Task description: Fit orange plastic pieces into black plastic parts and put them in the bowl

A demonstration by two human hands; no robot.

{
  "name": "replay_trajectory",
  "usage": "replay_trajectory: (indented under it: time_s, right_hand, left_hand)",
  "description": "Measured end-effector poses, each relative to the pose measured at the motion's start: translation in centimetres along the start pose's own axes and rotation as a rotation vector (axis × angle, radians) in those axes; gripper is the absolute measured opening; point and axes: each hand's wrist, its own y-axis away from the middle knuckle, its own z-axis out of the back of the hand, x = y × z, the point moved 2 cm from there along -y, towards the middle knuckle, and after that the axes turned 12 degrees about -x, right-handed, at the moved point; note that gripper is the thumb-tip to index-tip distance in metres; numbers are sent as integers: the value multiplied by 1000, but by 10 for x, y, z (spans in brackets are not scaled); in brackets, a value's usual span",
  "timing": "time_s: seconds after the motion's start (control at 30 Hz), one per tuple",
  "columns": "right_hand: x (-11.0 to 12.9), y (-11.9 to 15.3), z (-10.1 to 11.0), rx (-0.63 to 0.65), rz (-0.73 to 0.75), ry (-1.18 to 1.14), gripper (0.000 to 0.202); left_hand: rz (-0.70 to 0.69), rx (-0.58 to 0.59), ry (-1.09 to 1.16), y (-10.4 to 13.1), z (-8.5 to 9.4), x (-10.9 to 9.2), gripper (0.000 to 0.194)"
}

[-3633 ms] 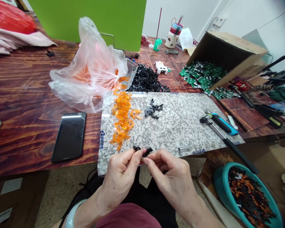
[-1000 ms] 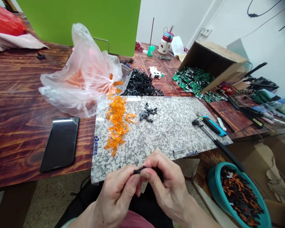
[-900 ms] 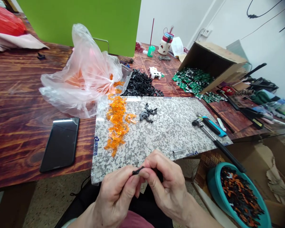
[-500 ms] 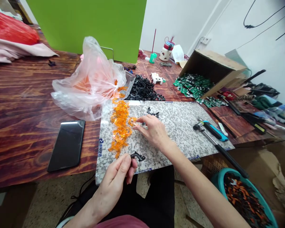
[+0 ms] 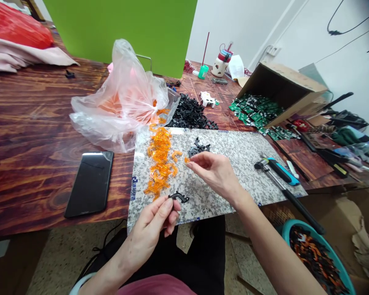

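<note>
Between thumb and fingers, my left hand point(image 5: 160, 215) pinches a curved black plastic piece point(image 5: 181, 198) near the front edge of the speckled board point(image 5: 227, 188). My right hand point(image 5: 217, 170) is closed on an orange plastic piece point(image 5: 187, 159), mostly covered by the fingertips, just over the board. Left of it lies a row of translucent orange curved pieces point(image 5: 160, 151), with one loose orange piece point(image 5: 176, 155) beside the row. A few black pieces point(image 5: 199, 148) rest on the board behind my right hand, partly hidden by it.
A plastic bag point(image 5: 123, 102) and a heap of black parts point(image 5: 192, 112) lie behind the board. A phone point(image 5: 89, 183) is at left. A hammer point(image 5: 289, 194) and blue-handled tool point(image 5: 283, 172) lie right, near a box point(image 5: 290, 80) of green circuit boards. A teal tub point(image 5: 335, 258) stands below.
My right hand has moved right, away from the orange row, with an orange piece between its fingertips. My left hand still holds the black piece. The view has shifted slightly.
</note>
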Motion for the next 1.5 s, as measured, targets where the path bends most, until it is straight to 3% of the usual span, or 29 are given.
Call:
replay_trajectory:
  time_s: [0.1, 0.2, 0.33, 0.5, 0.67, 1.03, 1.5]
  right_hand:
    - [6, 24, 13, 71, -131, -110, 22]
    - [15, 47, 22, 65, -142, -115, 19]
    - [28, 71, 20, 39, 4, -116, 11]
    - [29, 89, 8, -129, 278, -18, 13]
    - [24, 94, 6, -194, 384, 90, 20]
    - [20, 98, 1, -214, 447, 163, 23]
    - [23, 96, 2, -221, 357, 68, 22]
  left_hand:
    - [-29, -2, -54, 0, 0, 0, 29]
    - [-59, -3, -126, 2, -1, -2, 30]
    - [-104, -2, -215, 6, -5, -3, 36]
    - [-218, 14, -384, 10, -8, -5, 43]
    - [-261, 18, -538, 11, -9, -3, 38]
    - [-286, 61, -526, 10, -15, -4, 31]
    - [-145, 97, -224, 10, -14, -1, 36]
